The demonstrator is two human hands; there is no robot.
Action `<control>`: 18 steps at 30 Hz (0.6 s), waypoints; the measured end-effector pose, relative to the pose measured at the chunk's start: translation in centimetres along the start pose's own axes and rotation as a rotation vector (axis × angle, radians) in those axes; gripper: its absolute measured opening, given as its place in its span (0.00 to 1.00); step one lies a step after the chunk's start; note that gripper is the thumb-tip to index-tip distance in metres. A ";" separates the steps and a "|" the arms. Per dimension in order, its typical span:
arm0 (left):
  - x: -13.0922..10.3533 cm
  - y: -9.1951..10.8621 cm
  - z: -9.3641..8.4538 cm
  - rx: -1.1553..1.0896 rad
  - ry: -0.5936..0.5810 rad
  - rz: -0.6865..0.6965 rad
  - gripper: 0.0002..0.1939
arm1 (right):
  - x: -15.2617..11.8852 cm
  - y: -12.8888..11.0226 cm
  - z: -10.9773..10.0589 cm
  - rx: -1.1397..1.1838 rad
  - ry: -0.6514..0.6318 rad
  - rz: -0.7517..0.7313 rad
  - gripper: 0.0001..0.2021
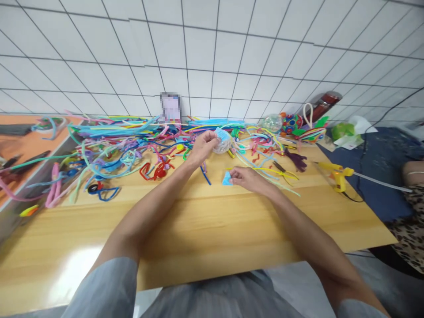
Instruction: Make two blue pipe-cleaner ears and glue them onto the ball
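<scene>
Near the centre of the frame, a light-blue ribbed piece (220, 134) lies against a clear, round, see-through ball (222, 146). The left hand (204, 146) has thumb and fingers pinched at the left edge of the ribbed piece; whether the piece is fixed to the ball cannot be told. Just below and to the right, the right hand (247, 178) pinches a small, flat, light-blue piece (227, 179) between thumb and curled fingers, low over the pale, wood-grained tabletop (212, 247).

Left of the small piece lies a short dark-blue stem (205, 176); to its right are yellow-handled pliers (287, 173) and, a little higher, a dark purple fuzzy bundle (296, 160). Left of centre sits a tangle of red twisted stems (155, 171), with a jumble of many-coloured fuzzy stems (122, 157) spreading further left. Behind these, a bundle of straight light-blue stems (119, 128) runs along the back edge.

At upper centre, a pixelated phone-like screen (171, 107) stands against the white tiled wall (232, 48). At right of frame lies a yellow glue gun (338, 176) with a long whitish stick (382, 182) in its rear. At the far right edge, part of another person in leopard-print clothing (409, 243) shows.
</scene>
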State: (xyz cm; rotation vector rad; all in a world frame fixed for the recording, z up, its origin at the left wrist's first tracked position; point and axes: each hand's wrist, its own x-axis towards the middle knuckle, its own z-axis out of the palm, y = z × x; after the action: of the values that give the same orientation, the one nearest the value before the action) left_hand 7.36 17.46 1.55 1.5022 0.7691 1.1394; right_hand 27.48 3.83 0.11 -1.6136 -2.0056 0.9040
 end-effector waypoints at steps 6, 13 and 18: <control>-2.6 0.7 0.3 0.218 -0.510 -0.160 0.12 | -4.9 1.5 -2.3 -0.036 0.216 0.084 0.07; -6.0 -0.6 -1.0 0.334 -0.616 -0.186 0.16 | -13.0 7.2 -8.4 -0.062 0.528 0.301 0.12; -7.8 -1.4 -1.1 0.402 -0.482 -0.129 0.13 | -17.5 12.7 -13.3 -0.234 0.890 0.769 0.11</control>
State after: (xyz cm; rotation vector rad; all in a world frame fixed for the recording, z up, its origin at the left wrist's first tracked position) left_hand 3.76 11.12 -1.86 1.9323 0.7678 0.5031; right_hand 49.59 -8.55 1.97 -2.3925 -0.8916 0.0540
